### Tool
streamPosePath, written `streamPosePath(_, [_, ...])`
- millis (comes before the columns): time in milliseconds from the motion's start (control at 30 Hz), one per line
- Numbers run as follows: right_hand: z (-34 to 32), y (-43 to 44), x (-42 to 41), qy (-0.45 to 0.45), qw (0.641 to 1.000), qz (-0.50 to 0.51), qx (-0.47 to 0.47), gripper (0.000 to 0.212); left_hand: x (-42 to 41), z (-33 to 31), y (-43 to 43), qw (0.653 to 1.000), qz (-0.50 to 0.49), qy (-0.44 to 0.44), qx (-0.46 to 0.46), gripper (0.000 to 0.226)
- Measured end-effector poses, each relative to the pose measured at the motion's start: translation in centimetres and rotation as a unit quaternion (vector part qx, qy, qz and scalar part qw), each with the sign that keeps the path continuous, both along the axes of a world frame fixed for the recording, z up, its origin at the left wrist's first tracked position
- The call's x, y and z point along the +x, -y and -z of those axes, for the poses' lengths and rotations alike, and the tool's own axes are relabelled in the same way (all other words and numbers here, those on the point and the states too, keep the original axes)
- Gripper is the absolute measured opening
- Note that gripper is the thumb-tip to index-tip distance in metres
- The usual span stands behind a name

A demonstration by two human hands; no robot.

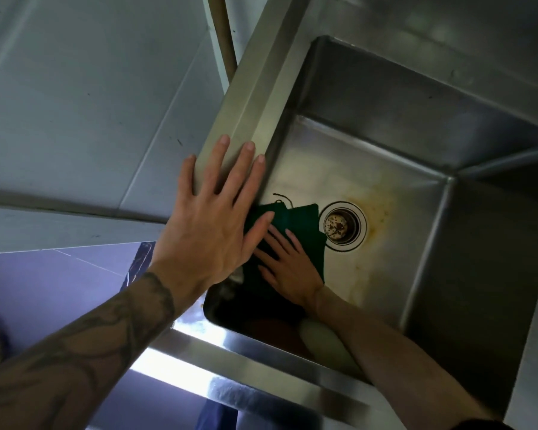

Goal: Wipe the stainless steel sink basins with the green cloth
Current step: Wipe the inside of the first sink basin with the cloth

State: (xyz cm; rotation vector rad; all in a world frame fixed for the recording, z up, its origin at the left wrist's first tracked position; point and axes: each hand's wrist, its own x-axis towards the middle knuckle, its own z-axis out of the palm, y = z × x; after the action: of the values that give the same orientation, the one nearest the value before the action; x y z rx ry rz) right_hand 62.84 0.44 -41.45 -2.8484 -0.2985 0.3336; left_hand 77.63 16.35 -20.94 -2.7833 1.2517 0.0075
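Observation:
A deep stainless steel sink basin (401, 125) fills the right of the view. On its floor lies a dark green cloth (305, 226), just left of the round drain (342, 226). My right hand (288, 266) lies flat on the cloth with fingers spread, pressing it against the basin floor. My left hand (215, 212) rests open on the sink's left rim (252, 97), fingers straight along the metal edge. Yellow-brown stains spread on the basin floor around and below the drain.
Pale wall tiles (75, 103) stand to the left of the sink. A brown pipe (222, 29) runs up behind the rim at the top. The sink's front edge (246, 370) shines at the bottom, with purple floor tiles (53, 283) below left.

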Motion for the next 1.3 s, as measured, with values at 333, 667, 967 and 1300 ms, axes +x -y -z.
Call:
streamPosePath(333, [-0.3,3.1,-4.2,0.006,0.998,-0.041,-0.036,0.059,0.2,0.1,-0.2,1.000,0.008,-0.001,0.003,0.080])
streamPosePath(667, [-1.2,7.4,-8.8,-0.023,0.998,-0.013,-0.060,0.059,0.0,-0.2,-0.1,1.000,0.005,0.015,0.005,0.077])
streamPosePath(967, [-0.7,6.5,-7.8,-0.027,0.997,0.031,-0.064,0.058,-0.2,-0.4,0.2,1.000,-0.002,0.005,0.009,0.075])
streamPosePath(1300, [-0.7,7.6,-9.7,-0.037,0.993,0.078,-0.086,0.061,0.1,0.0,0.0,0.999,0.030,0.016,0.005,0.080])
